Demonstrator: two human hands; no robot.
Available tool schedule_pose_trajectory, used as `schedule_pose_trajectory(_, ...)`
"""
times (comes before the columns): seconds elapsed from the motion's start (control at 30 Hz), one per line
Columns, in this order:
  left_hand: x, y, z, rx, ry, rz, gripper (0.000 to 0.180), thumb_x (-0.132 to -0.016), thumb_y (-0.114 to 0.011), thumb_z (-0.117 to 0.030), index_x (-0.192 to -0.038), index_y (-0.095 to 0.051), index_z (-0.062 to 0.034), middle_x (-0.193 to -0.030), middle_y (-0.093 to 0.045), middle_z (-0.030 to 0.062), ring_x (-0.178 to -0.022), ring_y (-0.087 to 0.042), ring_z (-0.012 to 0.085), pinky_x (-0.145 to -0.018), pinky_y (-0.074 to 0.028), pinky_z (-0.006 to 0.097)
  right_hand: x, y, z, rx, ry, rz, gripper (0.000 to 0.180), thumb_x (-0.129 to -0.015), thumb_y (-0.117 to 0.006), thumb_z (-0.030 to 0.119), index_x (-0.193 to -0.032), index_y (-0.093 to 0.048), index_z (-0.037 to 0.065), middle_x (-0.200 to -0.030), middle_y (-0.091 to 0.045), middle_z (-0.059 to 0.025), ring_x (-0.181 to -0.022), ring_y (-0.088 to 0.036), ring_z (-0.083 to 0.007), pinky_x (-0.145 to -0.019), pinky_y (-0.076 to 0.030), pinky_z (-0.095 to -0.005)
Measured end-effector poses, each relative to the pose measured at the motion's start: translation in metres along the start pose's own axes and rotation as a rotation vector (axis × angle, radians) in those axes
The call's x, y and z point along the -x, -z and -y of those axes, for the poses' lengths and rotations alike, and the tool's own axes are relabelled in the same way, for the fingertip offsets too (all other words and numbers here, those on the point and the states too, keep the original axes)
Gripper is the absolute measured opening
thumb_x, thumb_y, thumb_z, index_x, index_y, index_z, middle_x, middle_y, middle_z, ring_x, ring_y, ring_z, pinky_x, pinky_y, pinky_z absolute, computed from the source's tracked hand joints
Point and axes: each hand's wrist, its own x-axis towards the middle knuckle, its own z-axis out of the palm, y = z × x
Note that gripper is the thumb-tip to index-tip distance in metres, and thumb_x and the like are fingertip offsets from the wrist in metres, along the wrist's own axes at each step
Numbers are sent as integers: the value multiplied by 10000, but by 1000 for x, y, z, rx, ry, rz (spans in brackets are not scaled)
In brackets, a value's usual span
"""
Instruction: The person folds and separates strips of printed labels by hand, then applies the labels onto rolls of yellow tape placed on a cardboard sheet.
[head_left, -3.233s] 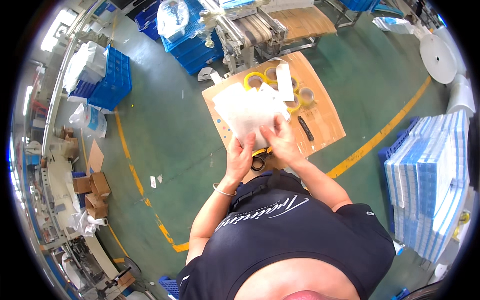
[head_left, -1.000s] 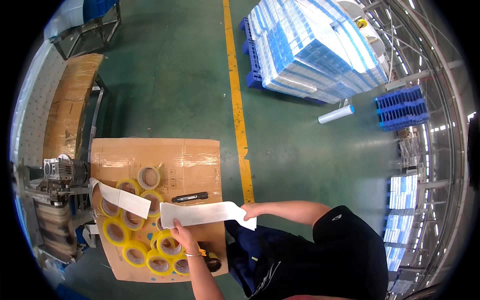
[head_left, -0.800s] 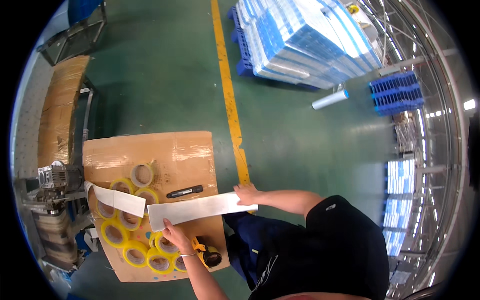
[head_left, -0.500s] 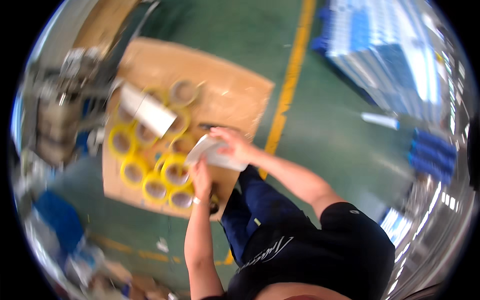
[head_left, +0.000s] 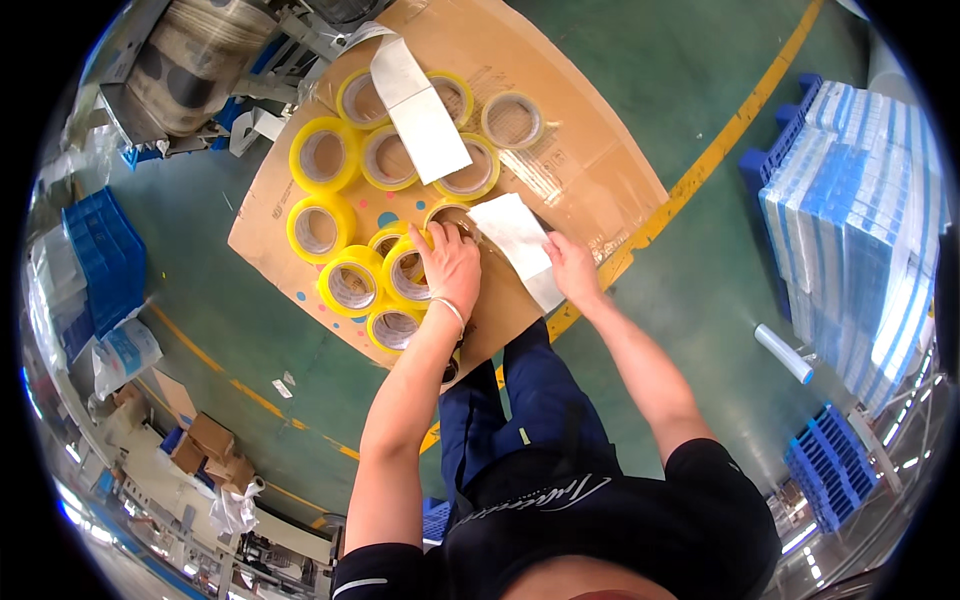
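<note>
Cardboard-topped table [head_left: 585, 135], green floor [head_left: 690, 300]. Right grip [head_left: 572, 268] pinched on one long edge of white sheet [head_left: 515, 240], which is near the table's near side. Left grip [head_left: 452, 268] over yellow tape roll [head_left: 393, 272]; can't tell if closed on it. Farther out, white strip [head_left: 415, 105] across other rolls [head_left: 299, 160]. Best: light pinch, sheet flat; roll taken by its rim, clear of neighbours.

White paper [head_left: 516, 247] near yellow tape rolls [head_left: 390, 268]
</note>
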Motion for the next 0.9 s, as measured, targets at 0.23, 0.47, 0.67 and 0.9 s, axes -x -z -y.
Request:
schedule_pose_trajectory(0.23, 5, -1, 8, 270, -14, -112, 116, -793, -622, -165, -801, -675, -62, -905, -632, 60, -1075, -513, 296, -1090, -199, 586, 4, -9, -22, 143, -19, -136, 166, -888, -559, 95, -1036, -610, 39, -916, -645, -199, -861, -610, -397, -719, -478, -449)
schedule_pose_trajectory(0.47, 30, 15, 21, 534, -64, -459, 145, -788, -665, -183, -882, -645, -75, -974, -624, 16, -1048, -549, 250, -1102, -192, 578, -10, -32, -1, 49, -21, 119, 171, -871, -584, 107, -1023, -638, 49, -886, -660, -189, -856, -622, -391, -719, -489, -434)
schedule_pose_trajectory(0.67, 13, -9, 5, 344, -42, -246, 102, -820, -566, -119, -874, -593, -37, -912, -617, 87, -1074, -534, 288, -1097, -176, 616, -67, -76, 19, -213, 27, 66, 217, -882, -568, 130, -1063, -619, 23, -883, -659, -218, -868, -633, -383, -737, -491, -431)
schedule_pose_trajectory(0.9, 11, -20, -12, 128, 97, -57, 101, -808, -512, -82, -841, -594, -32, -832, -614, 110, -1080, -532, 311, -1099, -157, 642, -54, -38, 74, 345, 238, 149, 198, -892, -542, 154, -1012, -621, 18, -950, -638, -206, -878, -623, -372, -740, -493, -417)
